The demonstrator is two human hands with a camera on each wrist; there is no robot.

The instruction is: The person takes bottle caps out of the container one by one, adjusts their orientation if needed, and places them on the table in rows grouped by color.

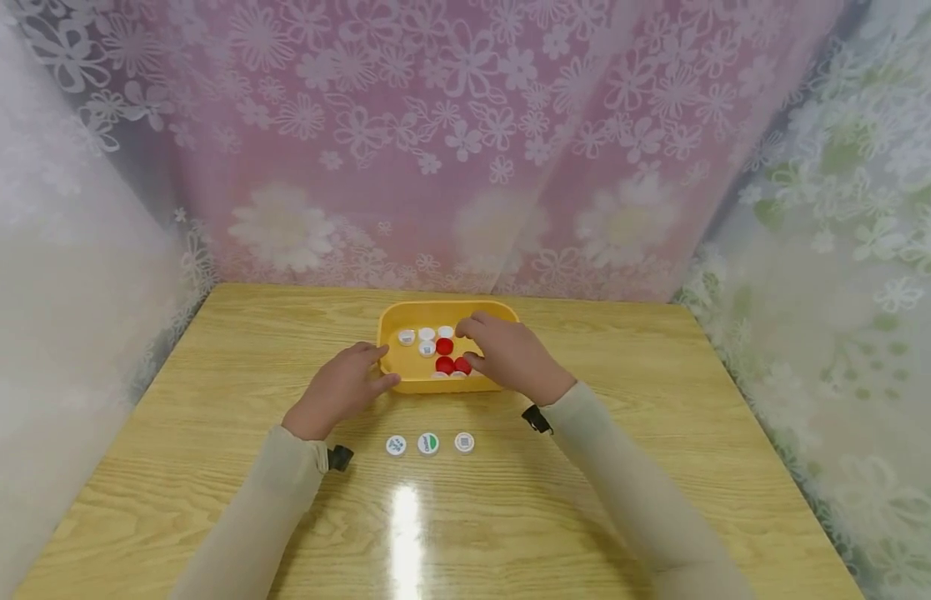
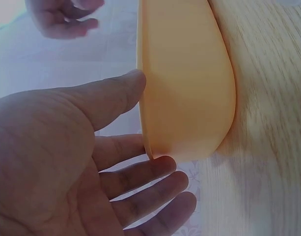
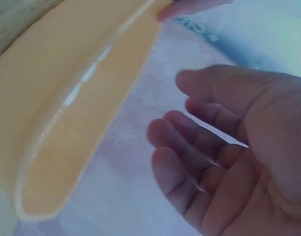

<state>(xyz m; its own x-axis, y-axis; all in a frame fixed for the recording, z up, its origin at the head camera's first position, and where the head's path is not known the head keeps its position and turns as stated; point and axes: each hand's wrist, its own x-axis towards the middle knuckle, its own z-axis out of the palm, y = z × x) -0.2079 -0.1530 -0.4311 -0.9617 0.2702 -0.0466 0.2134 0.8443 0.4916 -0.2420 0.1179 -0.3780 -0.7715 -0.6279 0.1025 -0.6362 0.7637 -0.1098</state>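
In the head view a yellow plastic basket (image 1: 450, 387) holds red bottle caps (image 1: 444, 346) and white bottle caps (image 1: 407, 337). My left hand (image 1: 343, 385) is at its left end, fingers fairly straight and spread. In the left wrist view the thumb (image 2: 122, 91) touches the rim and the other fingers reach around the basket's corner. Over the basket's right part hovers my right hand (image 1: 513, 354), its fingers loosely bent. The right wrist view shows that hand (image 3: 229, 152) beside the rim with nothing between thumb and fingers.
Three white caps lie in a row on the wooden table (image 1: 585, 500) in front of the basket: a left cap (image 1: 395, 445), a middle one (image 1: 428, 443) with a green mark, and a right cap (image 1: 464, 442). Floral curtains (image 1: 450, 167) hang behind and at both sides.
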